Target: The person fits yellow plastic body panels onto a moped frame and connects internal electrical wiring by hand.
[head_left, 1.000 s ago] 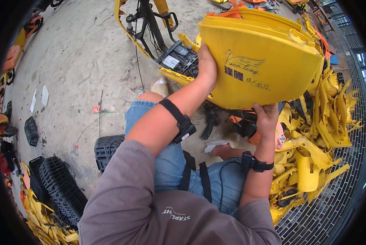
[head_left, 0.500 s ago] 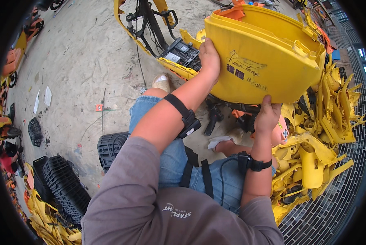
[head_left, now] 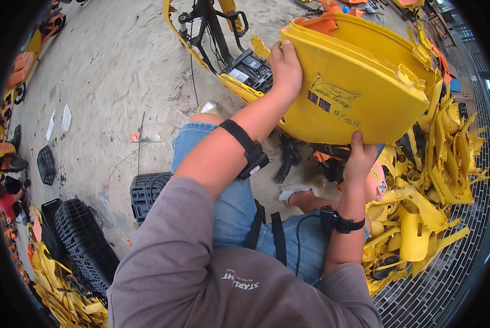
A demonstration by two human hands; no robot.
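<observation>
Both my hands hold a large yellow plastic shell (head_left: pixel 359 82), hollow like a storage box, with dark markings on the side facing me. My left hand (head_left: pixel 286 68) wraps its left edge near the upper corner. At the lower edge, my right hand (head_left: pixel 359 158) has its thumb on the marked face, with the fingers hidden beneath. Orange shows inside the shell's open top. Behind my left hand lies a yellow scooter frame with a dark battery-like compartment (head_left: pixel 250 71). Under the shell, on the floor, is a black power-tool-like object (head_left: pixel 286 158).
A heap of broken yellow plastic panels (head_left: pixel 414 224) lies to my right, on and beside dark bricks. Black baskets (head_left: pixel 86 235) and more yellow panels (head_left: pixel 67 295) sit at the lower left. A black crate (head_left: pixel 146 191) stands beside my left leg on the concrete floor (head_left: pixel 113 82).
The shell sits slightly lower and farther right in view, tilted a little more. Both hands keep their hold on it. The scooter frame and floor objects also appear shifted as the view moves.
</observation>
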